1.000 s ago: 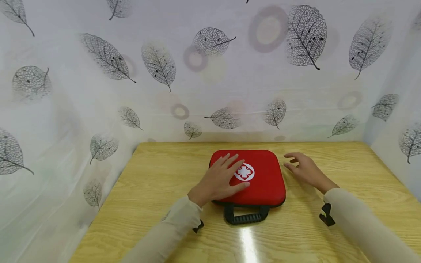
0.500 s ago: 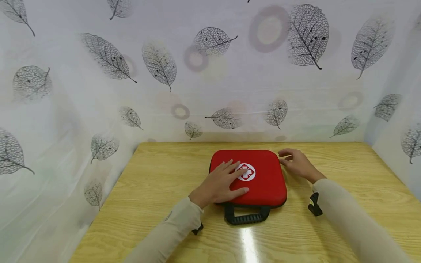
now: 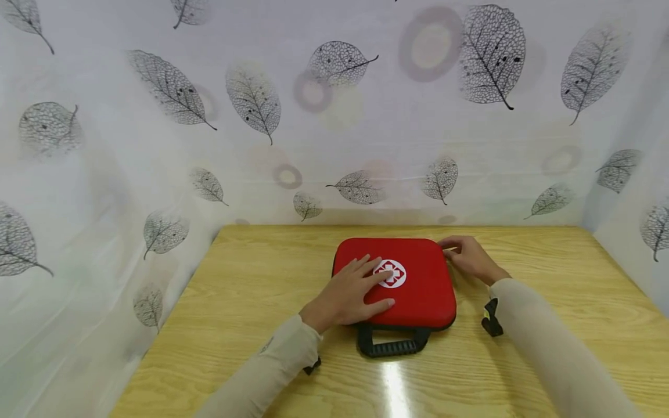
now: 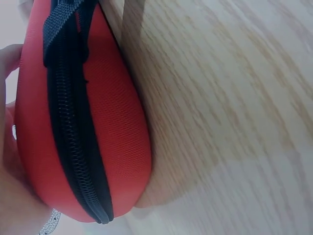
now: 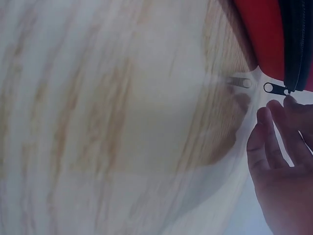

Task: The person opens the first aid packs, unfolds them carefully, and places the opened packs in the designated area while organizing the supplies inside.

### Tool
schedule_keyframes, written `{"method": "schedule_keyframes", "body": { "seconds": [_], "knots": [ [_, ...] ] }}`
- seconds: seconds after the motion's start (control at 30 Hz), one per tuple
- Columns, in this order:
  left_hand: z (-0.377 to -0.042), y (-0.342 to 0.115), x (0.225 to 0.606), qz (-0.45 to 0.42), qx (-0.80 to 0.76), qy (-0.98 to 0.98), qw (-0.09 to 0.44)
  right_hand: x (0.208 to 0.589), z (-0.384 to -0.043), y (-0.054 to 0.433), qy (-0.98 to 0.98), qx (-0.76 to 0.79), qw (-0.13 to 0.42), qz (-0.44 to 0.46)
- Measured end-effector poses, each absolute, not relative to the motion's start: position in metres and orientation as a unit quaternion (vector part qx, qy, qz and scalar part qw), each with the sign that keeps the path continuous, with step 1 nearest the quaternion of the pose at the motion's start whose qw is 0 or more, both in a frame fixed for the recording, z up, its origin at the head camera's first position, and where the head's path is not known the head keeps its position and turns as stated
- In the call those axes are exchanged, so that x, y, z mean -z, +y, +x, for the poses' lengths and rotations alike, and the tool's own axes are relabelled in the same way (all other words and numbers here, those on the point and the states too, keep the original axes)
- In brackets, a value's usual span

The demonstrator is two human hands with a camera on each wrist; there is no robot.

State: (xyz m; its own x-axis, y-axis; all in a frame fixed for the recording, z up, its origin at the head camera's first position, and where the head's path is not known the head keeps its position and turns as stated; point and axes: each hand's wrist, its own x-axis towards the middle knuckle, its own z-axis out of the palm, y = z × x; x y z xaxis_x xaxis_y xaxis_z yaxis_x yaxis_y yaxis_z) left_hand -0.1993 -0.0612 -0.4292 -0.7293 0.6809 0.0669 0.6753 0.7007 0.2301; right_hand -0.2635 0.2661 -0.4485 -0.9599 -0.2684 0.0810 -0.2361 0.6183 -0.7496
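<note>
A red first-aid case (image 3: 418, 296) with a white cross emblem lies flat on the wooden table, its black handle (image 3: 393, 348) towards me. My left hand (image 3: 347, 293) rests on the lid, left of centre, with fingers spread. In the left wrist view, the black zipper (image 4: 73, 132) runs along the case's side and looks closed there. At the case's far right corner is my right hand (image 3: 468, 255), its fingers bent. The right wrist view has the thumb and fingertips close beside a zipper pull (image 5: 275, 88), whose tab sticks out uncovered; contact with the slider is unclear.
The wooden table (image 3: 251, 302) extends around the case. Behind it and along both sides hang pale sheets (image 3: 366, 139) printed with leaves. A bright light reflection (image 3: 394, 389) shows on the tabletop in front of the handle.
My right hand has moved leftwards, from beside the case to its far right corner. The left hand has slid very slightly on the lid and stays there. The case looks still.
</note>
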Motion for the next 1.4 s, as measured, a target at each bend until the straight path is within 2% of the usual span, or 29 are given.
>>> {"method": "schedule_keyframes", "body": {
  "seconds": [0.43,0.73,1.4],
  "knots": [
    [-0.194,-0.068,0.426,0.363,-0.106,0.926,0.001,0.450,-0.267,0.257,0.886,0.431,0.048,-0.161],
    [-0.197,-0.068,0.429,0.391,-0.122,0.912,0.009,0.455,-0.272,0.253,0.879,0.445,0.044,-0.168],
    [-0.196,-0.068,0.437,0.382,-0.118,0.917,-0.011,0.455,-0.271,0.260,0.896,0.414,0.022,-0.157]
  ]
}}
